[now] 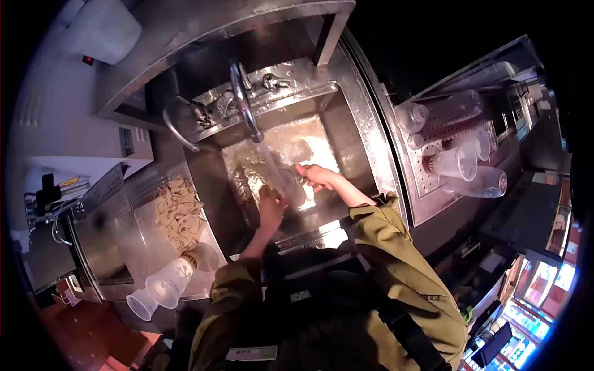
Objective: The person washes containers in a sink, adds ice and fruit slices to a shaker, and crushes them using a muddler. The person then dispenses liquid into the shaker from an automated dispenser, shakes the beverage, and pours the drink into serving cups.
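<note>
Water runs from the faucet down into a steel sink. Under the stream is a clear cup, whose edges are hard to make out against the bright sink floor. On its left side my left hand has its fingers closed at the cup's near edge. My right hand grips it from the right, thumb and fingers curled in. Another clear round piece lies farther back on the sink floor.
A heap of small beige pieces lies on the left counter, near stacked clear cups on their side. Right of the sink, a perforated drain board holds several clear containers. A steel shelf frame overhangs the faucet.
</note>
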`<state>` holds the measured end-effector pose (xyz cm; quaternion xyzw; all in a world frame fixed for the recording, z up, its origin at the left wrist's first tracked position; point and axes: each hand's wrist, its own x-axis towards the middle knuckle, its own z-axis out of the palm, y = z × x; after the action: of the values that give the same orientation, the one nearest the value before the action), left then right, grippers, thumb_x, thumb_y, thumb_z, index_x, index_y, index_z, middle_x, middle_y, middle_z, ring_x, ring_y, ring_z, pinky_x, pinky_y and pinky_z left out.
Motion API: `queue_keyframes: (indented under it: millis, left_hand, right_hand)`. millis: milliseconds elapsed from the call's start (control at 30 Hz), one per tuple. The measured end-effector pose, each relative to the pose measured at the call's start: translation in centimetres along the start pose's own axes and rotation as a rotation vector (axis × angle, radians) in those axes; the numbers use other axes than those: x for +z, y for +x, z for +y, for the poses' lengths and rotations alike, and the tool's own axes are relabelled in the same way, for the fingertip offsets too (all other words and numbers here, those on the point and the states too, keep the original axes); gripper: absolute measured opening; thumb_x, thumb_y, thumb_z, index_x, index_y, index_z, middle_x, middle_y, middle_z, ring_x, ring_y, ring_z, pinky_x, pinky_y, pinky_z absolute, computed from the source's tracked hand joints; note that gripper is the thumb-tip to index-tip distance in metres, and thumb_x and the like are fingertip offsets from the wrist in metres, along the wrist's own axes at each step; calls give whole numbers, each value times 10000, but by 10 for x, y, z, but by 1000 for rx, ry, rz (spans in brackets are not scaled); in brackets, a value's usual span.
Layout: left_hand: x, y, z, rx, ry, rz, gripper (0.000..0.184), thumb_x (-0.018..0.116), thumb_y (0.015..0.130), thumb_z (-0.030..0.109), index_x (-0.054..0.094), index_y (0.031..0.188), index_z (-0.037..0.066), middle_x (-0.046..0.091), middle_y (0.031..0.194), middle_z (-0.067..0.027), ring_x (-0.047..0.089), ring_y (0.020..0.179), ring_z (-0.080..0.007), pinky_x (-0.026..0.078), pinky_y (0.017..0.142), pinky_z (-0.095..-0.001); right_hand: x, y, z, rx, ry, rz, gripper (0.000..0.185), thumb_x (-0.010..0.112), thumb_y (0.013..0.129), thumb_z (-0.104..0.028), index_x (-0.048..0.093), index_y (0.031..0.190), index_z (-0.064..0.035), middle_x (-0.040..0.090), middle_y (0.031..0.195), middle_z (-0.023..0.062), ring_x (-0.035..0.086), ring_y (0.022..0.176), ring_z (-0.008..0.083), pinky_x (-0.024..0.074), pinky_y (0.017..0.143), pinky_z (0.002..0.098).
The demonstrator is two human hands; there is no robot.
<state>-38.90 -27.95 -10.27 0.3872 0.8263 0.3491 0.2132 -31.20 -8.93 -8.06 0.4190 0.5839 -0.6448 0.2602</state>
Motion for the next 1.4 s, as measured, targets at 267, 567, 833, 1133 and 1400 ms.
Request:
queue_keyframes:
  millis: [267,567,833,1133,1400]
  left_hand:
    - [41,15,-27,19,-6,127,161,686,639,88,586,749,27,525,938,-148,520,965,-305,474,769,-387]
    - [-22,34,11,-18,-133,178,189,707,639,108,552,708,26,463,1048,-173,503,938,-343,432,796,-398]
    - [-49,7,-34,-251,-703,325,124,640,783,94,555,845,29,556,882,-40,516,771,-129,456,677,-257]
    - [65,-18,-84,-1108,-1107,-230,143,537,817,212,551,864,77,545,715,-68,563,673,-236,474,570,-417]
    - [149,61,31,-300,215,-97,330,619,718,224,531,994,66,472,1143,-134,479,1039,-295,425,817,-404]
  right_hand:
    - [-26,12,-33,-405,-136,321,553,434,884,-418,440,1255,-8,542,1155,212,524,1038,305,416,864,353]
    - [-32,22,-19,-298,22,337,509,489,874,-416,477,1227,-49,581,1093,198,570,1002,271,463,790,345]
    - [43,26,41,126,1487,-100,731,416,801,-622,377,1301,-90,403,1303,152,370,1204,339,303,950,568]
    - [8,-119,-28,-733,164,1177,809,742,668,-295,325,1267,56,426,1213,238,421,1155,320,354,947,386]
    - [-125,-227,-42,-870,60,1488,568,748,693,-158,473,1154,29,562,1013,106,515,955,172,392,869,285]
